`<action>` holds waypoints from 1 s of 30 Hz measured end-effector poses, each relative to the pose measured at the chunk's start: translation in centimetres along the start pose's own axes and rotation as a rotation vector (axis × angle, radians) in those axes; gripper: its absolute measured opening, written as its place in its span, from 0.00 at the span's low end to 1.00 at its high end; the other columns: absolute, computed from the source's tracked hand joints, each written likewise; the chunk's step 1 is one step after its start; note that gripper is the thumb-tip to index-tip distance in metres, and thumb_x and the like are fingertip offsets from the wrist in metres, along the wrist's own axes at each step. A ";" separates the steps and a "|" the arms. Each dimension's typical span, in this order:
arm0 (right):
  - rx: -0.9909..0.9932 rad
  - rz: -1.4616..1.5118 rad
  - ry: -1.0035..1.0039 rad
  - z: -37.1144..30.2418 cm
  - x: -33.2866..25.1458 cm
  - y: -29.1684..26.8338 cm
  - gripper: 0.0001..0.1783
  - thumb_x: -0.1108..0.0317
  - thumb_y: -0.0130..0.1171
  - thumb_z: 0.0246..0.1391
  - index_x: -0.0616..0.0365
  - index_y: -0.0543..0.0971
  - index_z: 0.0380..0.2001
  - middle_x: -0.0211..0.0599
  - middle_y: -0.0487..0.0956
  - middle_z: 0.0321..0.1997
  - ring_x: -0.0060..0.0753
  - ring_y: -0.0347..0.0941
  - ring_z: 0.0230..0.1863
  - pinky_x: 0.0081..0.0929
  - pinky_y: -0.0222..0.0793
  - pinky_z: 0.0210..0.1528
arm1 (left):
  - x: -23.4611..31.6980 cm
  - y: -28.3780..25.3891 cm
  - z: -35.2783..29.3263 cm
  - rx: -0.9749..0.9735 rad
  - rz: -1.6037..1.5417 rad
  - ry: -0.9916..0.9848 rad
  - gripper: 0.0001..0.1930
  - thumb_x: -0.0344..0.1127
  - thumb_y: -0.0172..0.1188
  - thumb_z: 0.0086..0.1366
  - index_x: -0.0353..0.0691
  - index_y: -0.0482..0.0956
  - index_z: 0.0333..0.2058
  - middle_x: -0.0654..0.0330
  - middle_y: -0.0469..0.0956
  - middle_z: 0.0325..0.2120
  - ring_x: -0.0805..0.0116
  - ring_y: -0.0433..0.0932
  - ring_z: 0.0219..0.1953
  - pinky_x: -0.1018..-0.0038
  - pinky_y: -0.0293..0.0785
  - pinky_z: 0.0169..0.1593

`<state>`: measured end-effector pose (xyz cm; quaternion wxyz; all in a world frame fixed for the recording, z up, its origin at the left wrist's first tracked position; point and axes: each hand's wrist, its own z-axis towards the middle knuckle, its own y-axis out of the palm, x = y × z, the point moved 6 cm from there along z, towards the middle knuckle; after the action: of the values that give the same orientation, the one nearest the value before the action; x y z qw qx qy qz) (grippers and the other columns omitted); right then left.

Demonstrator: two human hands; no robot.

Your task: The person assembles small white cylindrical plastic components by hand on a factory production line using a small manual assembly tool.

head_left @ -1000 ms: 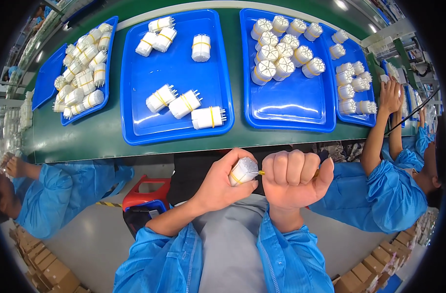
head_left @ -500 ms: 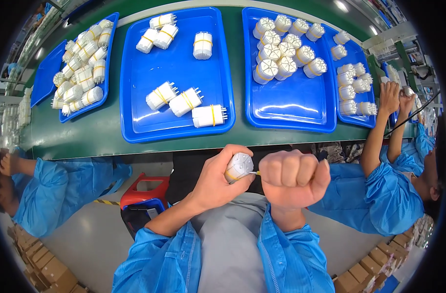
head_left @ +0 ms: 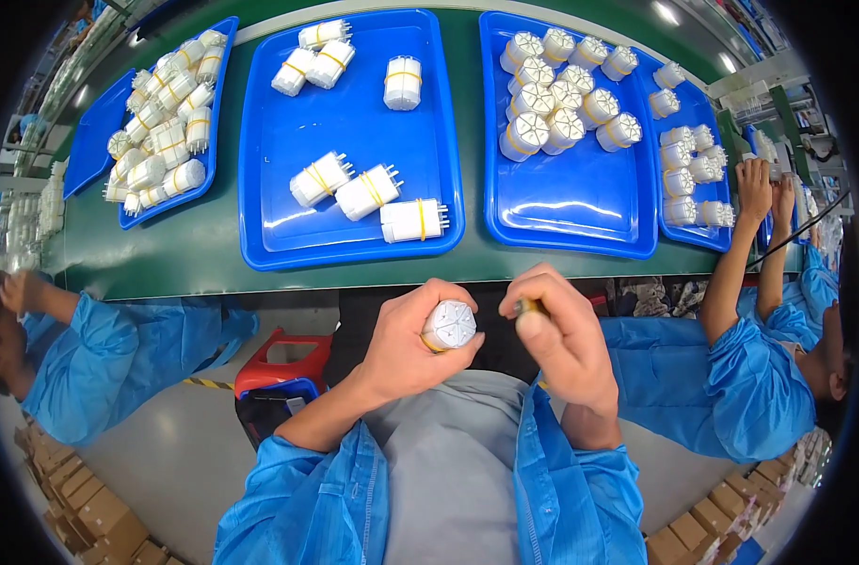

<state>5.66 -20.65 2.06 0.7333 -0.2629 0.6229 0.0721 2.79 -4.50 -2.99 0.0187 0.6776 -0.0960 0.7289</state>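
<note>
My left hand (head_left: pixel 401 344) is wrapped round a white cylinder bundle (head_left: pixel 451 325) with a yellow band, its wedge-patterned end tilted up toward me. My right hand (head_left: pixel 570 344) is closed on a small yellow-and-dark hand tool (head_left: pixel 530 306), held just right of the bundle and apart from it. Most of that tool is hidden in my fingers, so its exact kind does not show. Beyond my hands, a blue tray (head_left: pixel 354 240) on the green table holds several similar banded bundles (head_left: pixel 415 221), lying on their sides with thin prongs at one end.
Another blue tray (head_left: pixel 570 235) at right holds several upright bundles. More loaded trays stand at far left (head_left: pixel 208 179) and far right (head_left: pixel 683 235). Co-workers in blue sit on both sides; one person's hands (head_left: pixel 755 188) work at the right. A red stool (head_left: pixel 283 363) stands left of me.
My right hand has drawn the tool away from the bundle and turned, raising its fingers. The left hand keeps its hold, with the bundle's end now turned more toward me.
</note>
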 end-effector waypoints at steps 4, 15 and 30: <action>-0.126 -0.325 -0.046 0.8 -0.8 1.0 0.09 0.68 0.61 0.55 0.62 0.77 0.36 0.41 0.74 0.30 0.45 0.69 0.28 0.35 0.67 0.32 | 0.0 -0.3 0.1 0.046 0.087 0.074 0.15 0.26 0.70 0.48 0.38 0.76 0.35 0.56 0.79 0.29 0.63 0.81 0.29 0.72 0.76 0.34; -0.143 -0.602 -0.199 1.3 -2.0 1.6 0.08 0.69 0.64 0.50 0.59 0.79 0.32 0.37 0.73 0.28 0.43 0.71 0.27 0.36 0.68 0.28 | 0.8 -0.5 0.3 0.002 0.228 0.118 0.15 0.26 0.68 0.46 0.38 0.75 0.34 0.54 0.77 0.28 0.51 0.79 0.30 0.65 0.75 0.32; 0.246 -0.243 -0.038 0.7 0.5 -2.1 0.09 0.72 0.65 0.48 0.63 0.82 0.35 0.32 0.72 0.24 0.22 0.64 0.22 0.20 0.57 0.24 | 5.1 -12.9 16.0 0.302 0.993 0.338 0.23 0.34 0.67 0.52 0.36 0.75 0.47 0.50 0.77 0.44 0.49 0.73 0.49 0.62 0.69 0.55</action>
<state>7.29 -22.15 2.29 0.7748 -0.2431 0.5767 -0.0889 20.14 4.98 4.51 -0.4101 0.4192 -0.2942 0.7547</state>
